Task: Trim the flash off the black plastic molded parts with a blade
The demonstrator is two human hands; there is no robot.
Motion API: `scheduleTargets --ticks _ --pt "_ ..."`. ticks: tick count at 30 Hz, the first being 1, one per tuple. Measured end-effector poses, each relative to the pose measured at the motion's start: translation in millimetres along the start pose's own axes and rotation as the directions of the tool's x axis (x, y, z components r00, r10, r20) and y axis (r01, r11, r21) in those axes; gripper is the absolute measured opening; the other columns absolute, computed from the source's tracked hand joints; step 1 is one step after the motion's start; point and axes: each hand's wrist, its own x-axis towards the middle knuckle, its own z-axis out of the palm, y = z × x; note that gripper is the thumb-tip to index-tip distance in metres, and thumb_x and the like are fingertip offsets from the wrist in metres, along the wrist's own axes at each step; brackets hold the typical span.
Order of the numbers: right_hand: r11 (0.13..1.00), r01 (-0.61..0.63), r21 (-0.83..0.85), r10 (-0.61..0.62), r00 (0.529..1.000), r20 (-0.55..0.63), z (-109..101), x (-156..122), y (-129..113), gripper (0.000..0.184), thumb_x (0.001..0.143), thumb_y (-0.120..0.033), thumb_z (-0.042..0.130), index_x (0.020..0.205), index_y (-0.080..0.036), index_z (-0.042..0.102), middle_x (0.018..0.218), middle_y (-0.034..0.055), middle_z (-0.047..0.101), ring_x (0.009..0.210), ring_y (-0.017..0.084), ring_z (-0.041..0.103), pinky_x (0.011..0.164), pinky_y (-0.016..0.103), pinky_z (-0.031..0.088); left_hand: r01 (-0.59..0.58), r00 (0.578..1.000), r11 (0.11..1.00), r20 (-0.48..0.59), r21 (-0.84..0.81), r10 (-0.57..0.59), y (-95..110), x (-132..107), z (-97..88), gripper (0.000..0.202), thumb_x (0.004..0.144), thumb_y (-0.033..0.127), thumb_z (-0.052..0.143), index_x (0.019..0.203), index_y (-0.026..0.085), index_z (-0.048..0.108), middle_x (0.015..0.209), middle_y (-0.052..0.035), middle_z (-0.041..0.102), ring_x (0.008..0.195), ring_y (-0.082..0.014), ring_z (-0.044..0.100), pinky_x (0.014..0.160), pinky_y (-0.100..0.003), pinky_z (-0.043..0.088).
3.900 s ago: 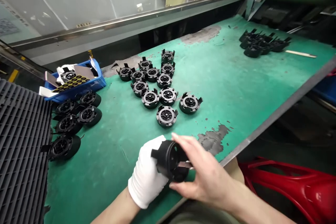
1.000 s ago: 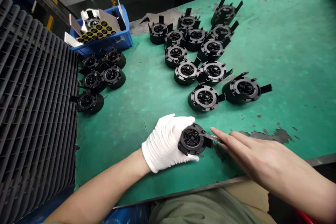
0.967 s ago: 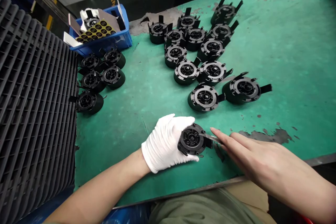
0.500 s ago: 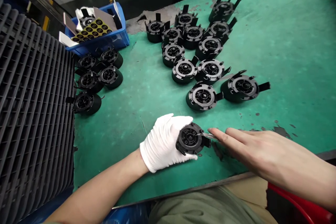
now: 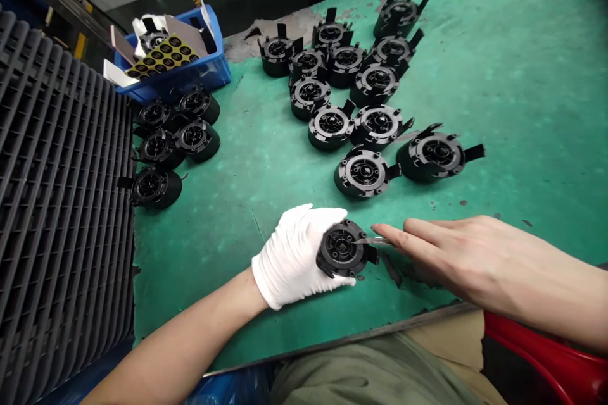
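Note:
My left hand, in a white glove, wraps round a black round plastic housing just above the table. The housing's open ribbed face is turned up, and a flat tab sticks out on its right. My bare right hand is closed on a thin pointed metal tool, which looks like a small blade. Its tip reaches the right part of the housing's ribbed face; whether it touches I cannot tell. The fingers hide the rest of the tool.
Several like housings stand in a cluster beyond my hands on the green table. More housings are at the left, beside a stack of grey ridged trays. A blue bin with stickers and card stands behind them.
My right hand has shifted slightly up and left, and the tool lies a little flatter against the housing. The whole view has moved slightly. Both hands keep their hold.

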Motion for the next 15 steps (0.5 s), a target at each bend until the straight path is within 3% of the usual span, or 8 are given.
scheduleTargets --ticks 3,8,15 --pt "0.989 0.149 -0.005 -0.148 0.986 0.078 -9.9 3.3 -3.4 0.082 0.102 0.006 0.055 0.175 -0.024 0.077 0.103 0.0043 0.087 0.073 0.023 0.081 0.061 0.038 0.056 0.021 1.0 1.0 0.022 0.006 -0.021 -0.2 0.8 1.1 0.117 0.099 0.092 0.102 0.184 0.024 0.06 0.163 -0.0237 0.088 0.153 -0.0492 0.089 0.14 -0.07 0.068" --pt "0.992 0.122 0.001 -0.122 0.988 0.1 -20.2 5.0 -4.2 0.082 0.102 0.004 0.053 0.173 -0.025 0.081 0.104 0.0057 0.09 0.073 0.025 0.084 0.059 0.04 0.059 0.003 1.0 1.0 0.013 -0.007 -0.003 -0.5 2.5 0.8 0.116 0.101 0.09 0.101 0.185 0.022 0.058 0.164 -0.0244 0.088 0.153 -0.0481 0.089 0.141 -0.069 0.067" --pt "0.981 0.191 0.016 -0.192 0.976 0.101 -25.7 6.4 -3.2 0.086 0.101 0.006 0.051 0.178 -0.022 0.077 0.101 0.007 0.088 0.068 0.027 0.081 0.056 0.041 0.057 0.042 0.997 0.999 0.064 -0.034 -0.04 -1.0 1.7 1.4 0.118 0.097 0.088 0.104 0.185 0.024 0.06 0.167 -0.0243 0.087 0.153 -0.0492 0.088 0.143 -0.072 0.065"
